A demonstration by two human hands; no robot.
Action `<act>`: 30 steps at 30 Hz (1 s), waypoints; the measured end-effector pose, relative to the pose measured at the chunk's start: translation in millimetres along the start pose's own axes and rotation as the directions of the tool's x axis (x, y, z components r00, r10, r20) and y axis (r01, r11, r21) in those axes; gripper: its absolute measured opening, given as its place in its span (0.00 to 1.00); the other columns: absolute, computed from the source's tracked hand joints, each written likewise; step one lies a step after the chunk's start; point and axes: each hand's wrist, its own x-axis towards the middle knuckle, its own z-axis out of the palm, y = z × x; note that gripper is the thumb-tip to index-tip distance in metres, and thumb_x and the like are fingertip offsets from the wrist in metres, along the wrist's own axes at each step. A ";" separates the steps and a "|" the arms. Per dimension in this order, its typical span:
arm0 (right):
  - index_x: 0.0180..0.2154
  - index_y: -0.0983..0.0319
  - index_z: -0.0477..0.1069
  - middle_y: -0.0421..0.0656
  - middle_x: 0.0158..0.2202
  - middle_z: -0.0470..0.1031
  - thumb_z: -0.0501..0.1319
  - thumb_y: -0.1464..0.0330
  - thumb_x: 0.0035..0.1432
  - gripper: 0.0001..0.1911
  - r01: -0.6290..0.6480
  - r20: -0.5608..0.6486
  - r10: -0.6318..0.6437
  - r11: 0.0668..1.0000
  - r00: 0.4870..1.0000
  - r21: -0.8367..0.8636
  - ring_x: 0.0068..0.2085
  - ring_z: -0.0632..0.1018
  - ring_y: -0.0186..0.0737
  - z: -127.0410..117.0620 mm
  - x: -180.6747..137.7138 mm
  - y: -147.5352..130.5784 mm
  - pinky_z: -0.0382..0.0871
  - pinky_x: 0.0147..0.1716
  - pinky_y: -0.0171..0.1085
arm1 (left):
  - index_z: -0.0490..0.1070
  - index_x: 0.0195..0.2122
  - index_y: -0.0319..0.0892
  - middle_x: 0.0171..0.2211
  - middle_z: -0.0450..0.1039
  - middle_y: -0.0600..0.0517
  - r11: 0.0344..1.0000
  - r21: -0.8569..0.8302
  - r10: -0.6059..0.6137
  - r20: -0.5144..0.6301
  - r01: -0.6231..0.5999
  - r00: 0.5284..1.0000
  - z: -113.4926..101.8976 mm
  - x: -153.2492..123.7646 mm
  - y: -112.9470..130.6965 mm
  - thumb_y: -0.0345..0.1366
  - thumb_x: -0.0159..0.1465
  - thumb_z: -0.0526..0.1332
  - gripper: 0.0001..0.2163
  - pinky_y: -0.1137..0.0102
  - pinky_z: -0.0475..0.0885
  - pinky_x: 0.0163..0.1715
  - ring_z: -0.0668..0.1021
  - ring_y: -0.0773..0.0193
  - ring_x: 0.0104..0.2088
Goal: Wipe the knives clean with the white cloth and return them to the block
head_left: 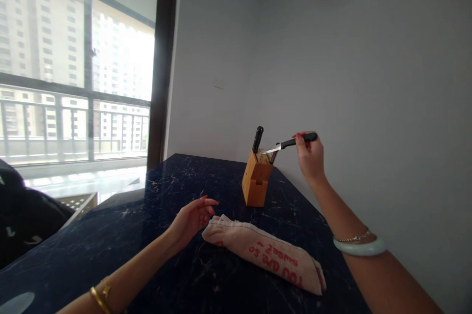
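Observation:
My right hand (pixel 310 157) grips the black handle of a small knife (pixel 289 143), its blade pointing left over the slotted top of a wooden knife block (pixel 256 179). Whether the tip touches the block I cannot tell. A black-handled knife (pixel 257 139) stands upright in the block's left side, and another handle (pixel 274 153) shows at its right side, partly behind the blade. My left hand (pixel 191 220) is held by the near end of a folded pinkish cloth (pixel 263 252) with red lettering, fingers loosely curled and apart, holding nothing.
Everything stands on a dark blue marbled table (pixel 184 176). A grey wall (pixel 361 83) rises close along the table's right and far sides. To the left are a large window (pixel 73 58) and a dark object (pixel 25 211) beside the table edge.

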 end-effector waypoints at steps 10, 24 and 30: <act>0.30 0.62 0.65 0.37 0.22 0.65 0.52 0.60 0.55 0.12 0.018 0.108 -0.001 0.989 0.994 -0.148 0.23 0.64 0.33 6.5 1.4 9.7 0.57 0.24 0.33 | 0.72 0.36 0.35 0.26 0.70 0.52 0.998 -0.037 -0.049 -0.041 0.048 0.998 -0.3 0.7 -2.3 0.36 0.60 0.55 0.11 0.78 0.65 0.26 0.70 0.73 0.24; 0.36 0.59 0.64 0.38 0.25 0.69 0.57 0.62 0.50 0.11 0.055 0.398 0.166 0.871 0.902 -0.488 0.28 0.70 0.37 60.3 26.0 18.8 0.56 0.24 0.32 | 0.72 0.36 0.37 0.26 0.70 0.52 0.998 -0.004 -0.055 -0.048 0.055 0.997 -5.0 2.2 -4.9 0.38 0.60 0.54 0.11 0.78 0.65 0.26 0.71 0.73 0.25; 0.35 0.60 0.65 0.40 0.26 0.69 0.49 0.55 0.55 0.16 0.080 0.312 0.105 0.845 0.944 -0.528 0.28 0.69 0.37 45.4 29.8 26.9 0.56 0.25 0.33 | 0.72 0.35 0.37 0.26 0.70 0.52 0.999 -0.005 -0.052 -0.052 0.051 0.997 -3.7 3.1 -4.4 0.37 0.60 0.54 0.11 0.79 0.66 0.26 0.71 0.73 0.25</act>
